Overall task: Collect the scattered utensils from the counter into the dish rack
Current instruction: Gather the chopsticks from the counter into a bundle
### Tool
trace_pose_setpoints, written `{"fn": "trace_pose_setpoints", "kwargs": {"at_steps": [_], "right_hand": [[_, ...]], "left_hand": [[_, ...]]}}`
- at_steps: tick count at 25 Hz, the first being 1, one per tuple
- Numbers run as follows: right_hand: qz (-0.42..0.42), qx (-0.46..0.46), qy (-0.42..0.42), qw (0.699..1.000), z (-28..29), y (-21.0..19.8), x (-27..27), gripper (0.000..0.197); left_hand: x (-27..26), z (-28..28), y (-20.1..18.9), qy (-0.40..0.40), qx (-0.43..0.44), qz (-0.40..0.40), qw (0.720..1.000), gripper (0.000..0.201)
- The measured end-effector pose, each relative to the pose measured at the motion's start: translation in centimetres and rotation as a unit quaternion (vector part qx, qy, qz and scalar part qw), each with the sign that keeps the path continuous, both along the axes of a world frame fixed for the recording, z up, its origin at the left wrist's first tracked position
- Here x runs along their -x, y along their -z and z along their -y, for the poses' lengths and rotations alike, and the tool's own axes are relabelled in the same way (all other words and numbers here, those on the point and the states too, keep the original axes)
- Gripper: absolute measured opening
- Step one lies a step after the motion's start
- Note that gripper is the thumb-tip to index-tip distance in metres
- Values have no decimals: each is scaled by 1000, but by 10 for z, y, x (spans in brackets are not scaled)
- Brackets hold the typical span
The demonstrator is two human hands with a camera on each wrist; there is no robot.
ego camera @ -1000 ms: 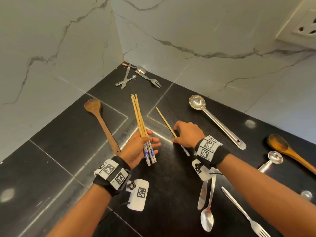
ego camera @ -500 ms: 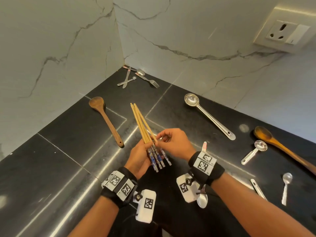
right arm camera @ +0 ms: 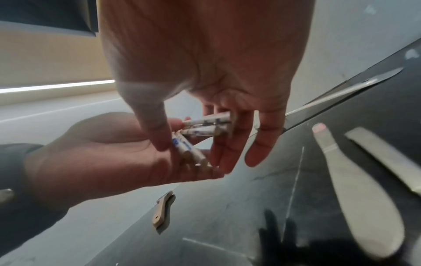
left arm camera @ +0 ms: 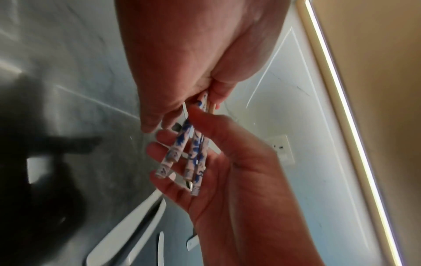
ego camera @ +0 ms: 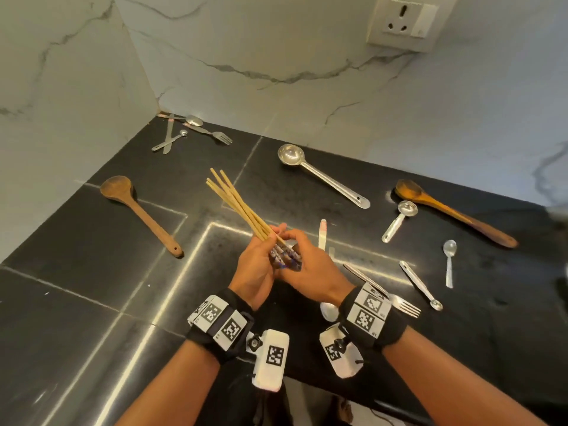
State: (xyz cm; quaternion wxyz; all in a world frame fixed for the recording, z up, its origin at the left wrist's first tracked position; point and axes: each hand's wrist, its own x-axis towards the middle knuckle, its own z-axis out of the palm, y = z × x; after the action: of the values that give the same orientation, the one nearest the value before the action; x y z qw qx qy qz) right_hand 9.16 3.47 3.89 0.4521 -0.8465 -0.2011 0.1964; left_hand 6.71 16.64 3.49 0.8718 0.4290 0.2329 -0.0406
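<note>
**Chopstick bundle held over worktop, both hands engaged**

Far left on the black worktop [ego camera: 76, 272]: dark wooden spoon [ego camera: 140, 212], bowl toward the wall, handle running toward the near edge. In the back corner: a small cluster of steel cutlery [ego camera: 190, 132], pieces crossing; fork tines point right.

Centre: left hand [ego camera: 256, 272] grips the bundle of chopsticks [ego camera: 236, 207] above the worktop, fingers and thumb curled round it. Plain wooden tips fan up and to the left; blue-and-white patterned ends [left arm camera: 182, 149] stick out below the grip. Right hand [ego camera: 313, 269] sits just beside the left, palm toward the patterned ends; its fingers [right arm camera: 219, 144] are nearly straight and touch the butt ends, thumb against the bundle's side. That grip is apart, not clamped.

Right of the hands, all lying flat: long steel ladle [ego camera: 322, 175] at the back, bowl to the left; a flat steel handle with a pink tip [ego camera: 322, 235] just beyond the right hand; a short steel scoop [ego camera: 399, 219]; light wooden spoon [ego camera: 455, 212]; small teaspoon [ego camera: 449, 261]; a slim measuring spoon [ego camera: 421, 285]; fork [ego camera: 405, 307] partly hidden by the right wristband.

Wall socket [ego camera: 405, 21] at upper right. Dish rack not in view.
</note>
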Motion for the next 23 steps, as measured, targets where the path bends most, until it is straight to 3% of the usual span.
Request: {"fn": "trace_pose_setpoints", "kwargs": {"at_steps": [3, 6, 11, 16, 19, 23], "right_hand": [[21, 23, 59, 998, 23, 2, 2, 46], [68, 53, 86, 993, 55, -11, 6, 33], [129, 121, 69, 982, 136, -71, -1, 13], [187, 98, 115, 971, 233, -142, 9, 31], [246, 92, 147, 954, 289, -165, 31, 26], [287, 157, 150, 933, 366, -176, 63, 10]], "left_hand": [[-2, 40, -6, 79, -69, 24, 994, 37], [-4, 74, -21, 138, -138, 56, 979, 40], [-6, 126, -59, 180, -139, 119, 967, 35], [2, 243, -130, 200, 7, 182, 963, 30], [16, 309, -157, 199, 28, 224, 953, 35], [41, 377, -164, 241, 76, 221, 942, 44]]}}
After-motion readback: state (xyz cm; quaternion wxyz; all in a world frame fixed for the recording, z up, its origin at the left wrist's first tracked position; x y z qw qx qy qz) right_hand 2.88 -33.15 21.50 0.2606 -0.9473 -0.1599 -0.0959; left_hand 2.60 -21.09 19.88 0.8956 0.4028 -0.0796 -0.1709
